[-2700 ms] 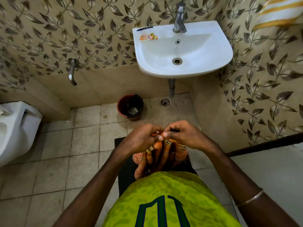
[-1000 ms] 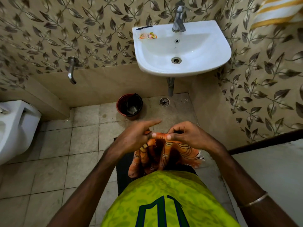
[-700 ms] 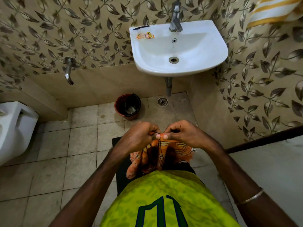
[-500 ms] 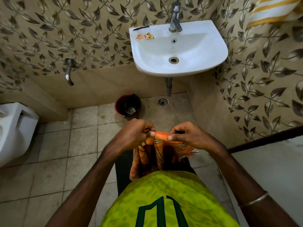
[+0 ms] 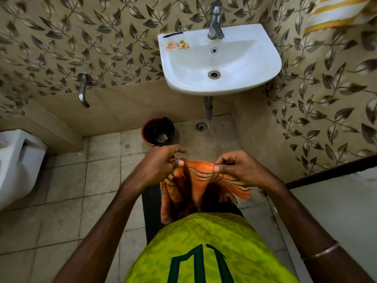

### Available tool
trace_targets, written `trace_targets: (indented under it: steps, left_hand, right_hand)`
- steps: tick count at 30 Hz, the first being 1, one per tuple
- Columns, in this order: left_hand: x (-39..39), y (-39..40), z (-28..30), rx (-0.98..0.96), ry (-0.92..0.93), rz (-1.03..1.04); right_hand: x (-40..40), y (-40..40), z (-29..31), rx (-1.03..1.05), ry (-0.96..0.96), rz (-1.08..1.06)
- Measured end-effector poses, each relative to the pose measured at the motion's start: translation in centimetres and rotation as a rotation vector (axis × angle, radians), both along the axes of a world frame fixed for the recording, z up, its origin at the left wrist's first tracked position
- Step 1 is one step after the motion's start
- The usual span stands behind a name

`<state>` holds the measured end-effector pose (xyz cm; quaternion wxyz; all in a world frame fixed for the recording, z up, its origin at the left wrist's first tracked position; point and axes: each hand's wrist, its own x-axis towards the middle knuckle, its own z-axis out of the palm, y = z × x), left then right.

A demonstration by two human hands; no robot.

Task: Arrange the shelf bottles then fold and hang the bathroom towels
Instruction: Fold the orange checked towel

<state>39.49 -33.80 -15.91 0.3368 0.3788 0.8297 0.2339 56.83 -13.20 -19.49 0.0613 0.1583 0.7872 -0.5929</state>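
we are pinching the towel [image 5: 201, 176] top edge with both hands at waist height, left hand [image 5: 158, 166] and right hand [image 5: 237, 167] a little apart, thumbs pressing cloth, probably squaring the edge for folding; the rest is hanging down toward the floor [image 5: 67, 184].

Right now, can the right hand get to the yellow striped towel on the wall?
Probably not yet: the right hand pinches the orange towel with the left hand. The yellow striped towel hangs high, with nothing between.
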Motion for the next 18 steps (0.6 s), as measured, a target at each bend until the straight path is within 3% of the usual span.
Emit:
trace_targets:
  steps: [12, 18]
  left_hand:
    - [1.6, 0.6, 0.1, 0.316, -0.016, 0.207]
    - [2.6, 0.9, 0.0, 0.395, -0.087, 0.219]
  right_hand:
    - [-0.9, -1.0, -0.4, -0.464, 0.057, -0.187]
    - [-2.0, -2.9, -0.7, -0.314, 0.286, -0.412]
